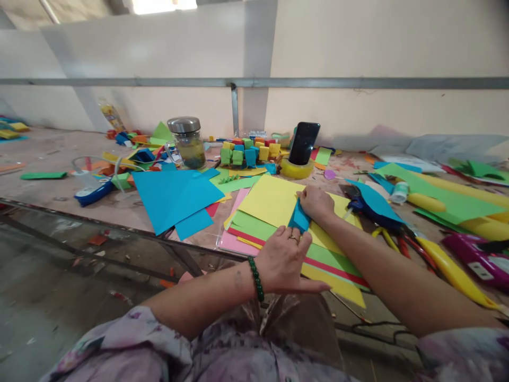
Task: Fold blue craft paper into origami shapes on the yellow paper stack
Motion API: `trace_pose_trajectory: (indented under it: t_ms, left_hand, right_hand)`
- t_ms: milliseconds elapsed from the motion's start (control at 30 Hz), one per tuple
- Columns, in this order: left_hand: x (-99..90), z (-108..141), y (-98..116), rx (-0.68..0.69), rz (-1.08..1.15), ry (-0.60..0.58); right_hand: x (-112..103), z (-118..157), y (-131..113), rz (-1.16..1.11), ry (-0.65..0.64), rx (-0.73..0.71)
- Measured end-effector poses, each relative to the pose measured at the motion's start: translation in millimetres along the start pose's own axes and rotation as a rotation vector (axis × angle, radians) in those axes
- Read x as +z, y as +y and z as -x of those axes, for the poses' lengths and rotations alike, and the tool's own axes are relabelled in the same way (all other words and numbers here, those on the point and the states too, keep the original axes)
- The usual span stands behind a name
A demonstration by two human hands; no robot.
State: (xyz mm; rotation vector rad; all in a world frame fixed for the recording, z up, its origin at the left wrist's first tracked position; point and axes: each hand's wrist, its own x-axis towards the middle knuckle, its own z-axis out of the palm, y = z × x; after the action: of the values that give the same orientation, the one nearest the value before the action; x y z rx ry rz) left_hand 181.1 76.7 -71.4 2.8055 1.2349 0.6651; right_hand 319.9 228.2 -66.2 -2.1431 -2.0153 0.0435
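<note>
A small folded blue paper piece (299,216) lies on a stack of coloured sheets, whose top sheet is yellow (272,199). My right hand (316,203) is closed, its curled fingers at the upper right side of the blue piece. Below that piece, my left hand (284,259), with a ring and a green bead bracelet, has its fingertips at the lower edge of the blue paper. Its thumb stretches out to the right, apart from the fingers. Green, red and pink sheets show under the yellow one.
Large blue sheets (178,196) lie to the left. Behind are a glass jar (189,146), small paper cubes (249,154) and a phone (304,143) on a yellow tape roll (296,168). Dark-blue-handled scissors (360,207) and a purple device (477,260) lie right.
</note>
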Motion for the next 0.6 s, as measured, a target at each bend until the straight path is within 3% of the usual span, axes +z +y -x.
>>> trace_pose_trajectory:
  t_ms: [133, 333, 467, 600]
  left_hand:
    - [-2.7, -6.6, 2.2, -0.087, 0.061, -0.001]
    - [0.1, -18.4, 14.4, -0.217, -0.018, -0.047]
    - [7.4, -16.5, 22.1, -0.272, -0.062, -0.072]
    - [13.5, -10.6, 23.1, -0.323, -0.138, -0.023]
  right_hand:
    - [1.1, -1.2, 0.5, -0.005, -0.002, -0.005]
    - [-0.8, -0.7, 1.2, -0.030, -0.005, -0.001]
    - [0.1, -2.1, 3.5, -0.064, -0.002, 0.003]
    - [2.9, -6.3, 7.8, -0.115, 0.005, 0.013]
